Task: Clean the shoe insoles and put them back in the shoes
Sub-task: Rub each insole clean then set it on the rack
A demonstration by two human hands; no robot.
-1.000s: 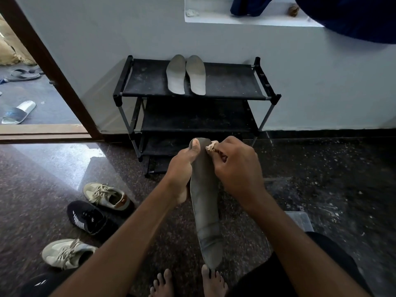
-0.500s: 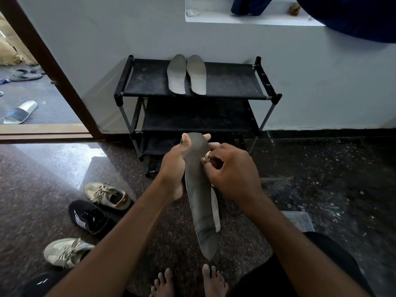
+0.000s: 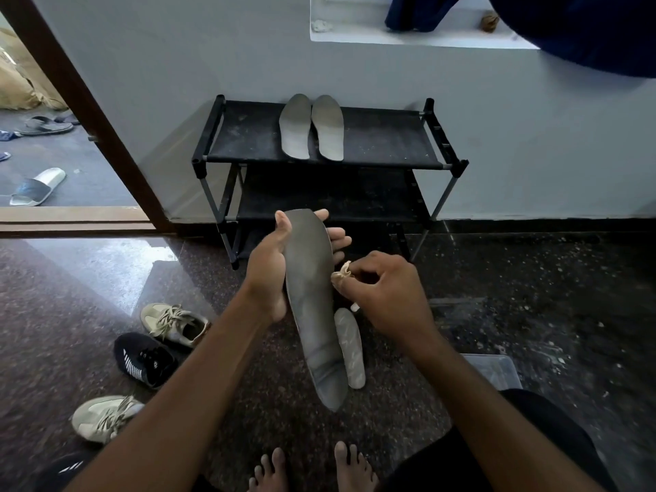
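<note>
My left hand (image 3: 273,268) grips a long grey insole (image 3: 314,314) near its upper end, thumb on its left edge and fingers behind it, so it hangs tilted above the floor. My right hand (image 3: 387,292) pinches a small crumpled beige cloth (image 3: 342,273) against the insole's right edge. A second, paler insole (image 3: 349,349) lies on the floor just right of the held one. Two more grey insoles (image 3: 312,127) lie side by side on the top shelf of the black shoe rack (image 3: 387,143).
Two beige sneakers (image 3: 174,323) (image 3: 104,417) and a black sneaker (image 3: 143,360) sit on the dark stone floor at my left. A clear plastic tub (image 3: 493,369) is by my right arm. My bare feet (image 3: 312,466) are at the bottom. An open doorway with sandals (image 3: 37,186) lies far left.
My right hand with the cloth slid down and rightwards, from the insole's top to its right edge. The held insole shifted left, uncovering the pale insole on the floor.
</note>
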